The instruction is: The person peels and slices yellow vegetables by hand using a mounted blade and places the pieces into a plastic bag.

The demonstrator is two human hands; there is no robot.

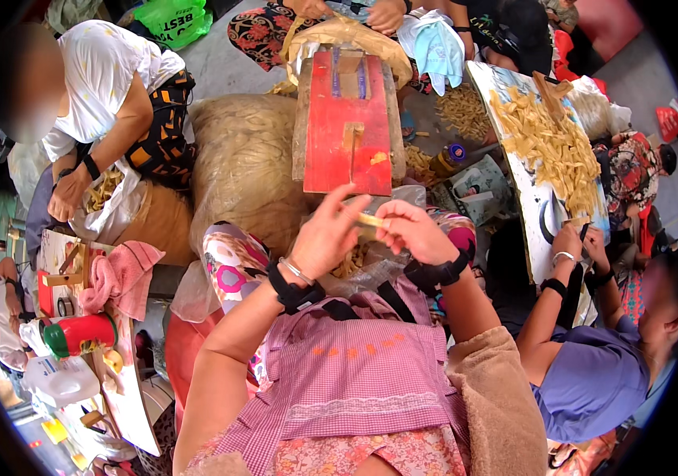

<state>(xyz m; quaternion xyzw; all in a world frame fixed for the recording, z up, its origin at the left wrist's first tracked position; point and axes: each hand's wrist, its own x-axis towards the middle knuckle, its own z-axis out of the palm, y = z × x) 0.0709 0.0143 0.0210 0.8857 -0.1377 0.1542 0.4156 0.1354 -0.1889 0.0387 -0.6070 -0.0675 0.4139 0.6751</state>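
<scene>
My right hand [416,231] pinches one end of a short, pale yellow folded strip [370,219] over my lap. My left hand [328,229] is at the strip's other end, its index finger raised; whether its thumb grips the strip is hard to tell. Just beyond my fingers lies a red board [348,149] with a small wooden block [353,132] and a thin rod pointing towards me. Below my hands, clear plastic [368,275] in my lap holds more yellowish pieces [348,265], partly hidden by my hands.
A large plastic-wrapped bundle [243,172] stands left of the red board. A white board [520,196] heaped with yellow folded pieces [553,149] is at the right, where a co-worker's hands [580,243] work. Another person [107,89] sits at the upper left. A pink towel [121,276] lies lower left.
</scene>
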